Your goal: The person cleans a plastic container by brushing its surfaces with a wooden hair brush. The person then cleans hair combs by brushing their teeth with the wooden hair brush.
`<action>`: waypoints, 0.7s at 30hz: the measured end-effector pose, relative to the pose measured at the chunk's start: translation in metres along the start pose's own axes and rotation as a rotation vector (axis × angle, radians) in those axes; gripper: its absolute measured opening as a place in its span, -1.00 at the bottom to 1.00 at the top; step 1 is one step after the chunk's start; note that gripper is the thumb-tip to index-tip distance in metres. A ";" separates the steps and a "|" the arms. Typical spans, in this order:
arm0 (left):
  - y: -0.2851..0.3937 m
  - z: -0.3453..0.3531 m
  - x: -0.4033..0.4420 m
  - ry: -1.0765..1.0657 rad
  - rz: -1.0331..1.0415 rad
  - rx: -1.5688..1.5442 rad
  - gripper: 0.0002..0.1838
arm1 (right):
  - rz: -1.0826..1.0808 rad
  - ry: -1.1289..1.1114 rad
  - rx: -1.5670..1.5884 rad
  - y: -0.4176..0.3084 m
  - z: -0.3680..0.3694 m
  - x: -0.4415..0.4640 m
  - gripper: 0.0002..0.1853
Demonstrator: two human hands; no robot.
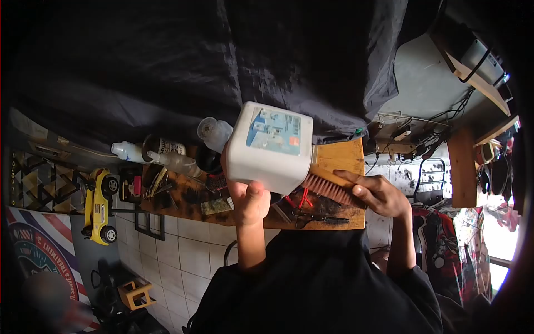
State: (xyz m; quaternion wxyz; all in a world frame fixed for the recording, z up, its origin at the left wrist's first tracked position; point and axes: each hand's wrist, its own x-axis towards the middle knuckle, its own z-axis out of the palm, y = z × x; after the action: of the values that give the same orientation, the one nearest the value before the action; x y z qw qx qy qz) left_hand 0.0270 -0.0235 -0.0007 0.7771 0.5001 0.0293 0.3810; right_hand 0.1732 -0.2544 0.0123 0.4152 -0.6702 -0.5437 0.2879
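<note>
A white squarish container (pixel 270 147) with a blue and orange label is raised over the wooden table (pixel 356 161). My left hand (pixel 250 203) grips it from below, with the fingers partly hidden behind it. In my right hand (pixel 384 195) is a brush (pixel 334 183) with a wooden back and brown bristles. The brush's far end lies close beside the container's lower right corner; whether they touch I cannot tell. Red-handled tools (pixel 303 199) and dark scissors (pixel 317 219) lie on the table below.
Bottles (pixel 128 151) and a clear cup (pixel 214 132) stand left of the container. A yellow toy car (pixel 100 207) is farther left. Dark cloth (pixel 167 61) hangs across the top. Cables (pixel 439 119) and a wooden shelf (pixel 484 83) are at the right.
</note>
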 end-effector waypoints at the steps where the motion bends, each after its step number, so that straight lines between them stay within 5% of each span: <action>1: -0.002 -0.004 0.000 -0.007 0.000 -0.002 -0.02 | 0.151 0.081 0.129 0.005 0.003 -0.011 -0.50; 3: -0.009 -0.014 -0.002 -0.178 -0.070 0.014 -0.04 | 0.304 0.169 0.267 0.005 0.007 -0.019 -0.47; 5: -0.019 -0.013 -0.015 -0.190 -0.108 -0.060 -0.05 | 0.221 0.271 0.404 -0.003 0.007 -0.024 -0.42; 7: -0.023 -0.006 -0.025 -0.169 -0.277 -0.456 -0.05 | 0.202 0.292 0.389 -0.008 0.011 -0.027 -0.44; 9: -0.028 -0.006 -0.026 -0.272 -0.242 -0.431 -0.08 | 0.122 0.302 0.310 -0.015 0.016 -0.027 -0.47; 12: -0.027 0.007 -0.025 -0.070 -0.270 -1.027 -0.06 | 0.040 0.358 0.265 -0.023 0.021 -0.025 -0.48; 15: -0.020 0.012 -0.008 -0.212 -0.243 -0.784 -0.10 | 0.015 0.392 0.212 -0.027 0.022 -0.024 -0.48; 16: -0.014 0.004 -0.006 -0.192 -0.493 -1.058 -0.19 | 0.021 0.409 0.187 -0.029 0.023 -0.025 -0.48; 21: -0.029 -0.003 -0.029 -0.081 -0.554 -0.867 -0.25 | -0.009 0.430 0.170 -0.037 0.031 -0.027 -0.50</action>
State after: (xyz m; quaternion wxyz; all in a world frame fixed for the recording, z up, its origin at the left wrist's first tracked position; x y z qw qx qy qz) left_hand 0.0218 -0.0453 -0.0352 0.9853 0.1197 -0.0302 0.1180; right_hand 0.1220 -0.2709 0.0275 0.5778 -0.6761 -0.4196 0.1816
